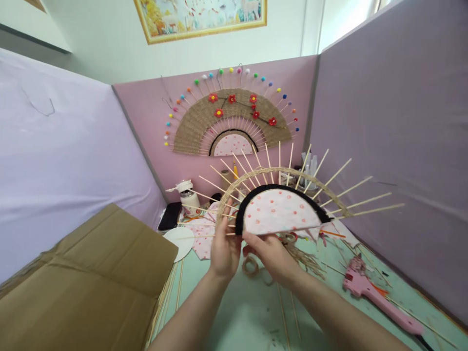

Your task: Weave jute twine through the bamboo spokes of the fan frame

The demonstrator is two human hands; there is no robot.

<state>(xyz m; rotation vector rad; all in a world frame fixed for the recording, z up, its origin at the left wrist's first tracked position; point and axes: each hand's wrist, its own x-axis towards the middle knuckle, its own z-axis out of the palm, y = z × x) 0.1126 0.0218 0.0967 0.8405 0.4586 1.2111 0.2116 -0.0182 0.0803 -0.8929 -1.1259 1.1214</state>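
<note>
I hold an unfinished fan (280,212) upright over the table. It has a pink dotted half-disc with a black rim, wooden skewers radiating outward and a few rows of jute twine woven along them. My left hand (224,246) grips its left lower edge among the skewers. My right hand (272,256) pinches the bottom edge near the middle. A loose coil of jute twine (251,265) lies on the table just below my hands.
A finished fan (230,122) with pom-poms and red flowers hangs on the pink back panel. A cardboard box (87,278) fills the left. A pink glue gun (376,297) lies at right, loose skewers (285,317) on the green table, a flask (188,197) at the back.
</note>
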